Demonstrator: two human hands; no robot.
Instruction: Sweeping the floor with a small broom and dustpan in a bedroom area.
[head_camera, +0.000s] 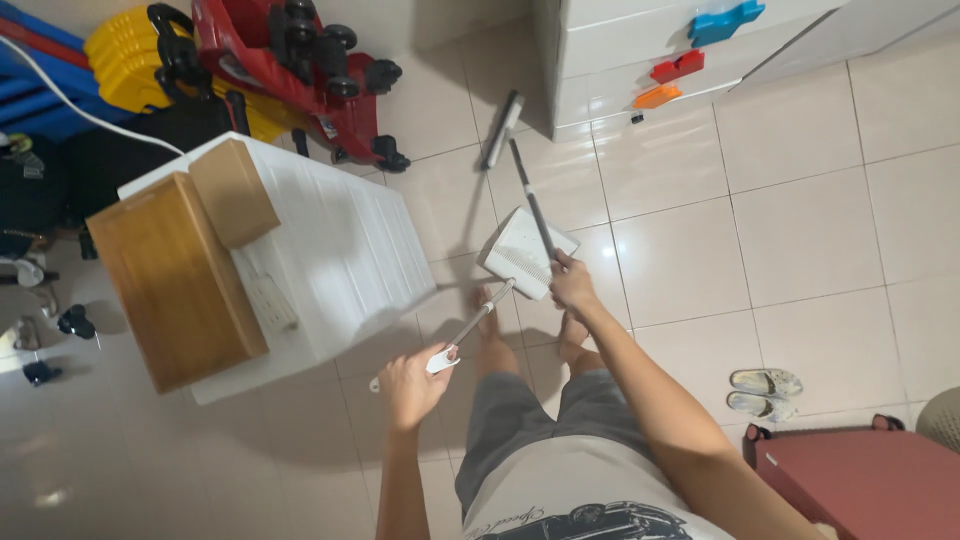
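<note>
Nearest the camera, the left hand (408, 385) wraps its fingers around the flat end of the dustpan handle (470, 330), which slopes up to the white dustpan (520, 252) standing on the tiled floor (800, 230) just ahead of the bare feet. Just right of the dustpan, the right hand (572, 283) closes its fingers on the broom pole (530, 200); the pole runs away from the dustpan to the broom head (500, 130) near the white drawers (620, 60). It looks like the sweeping stage: the next move likely calls for drawing the broom head back toward the dustpan's mouth while holding the pan steady. Any dirt on the floor is too small to see, and the dustpan's inside is hard to make out. The fingertips of both hands are hidden behind the handles.
</note>
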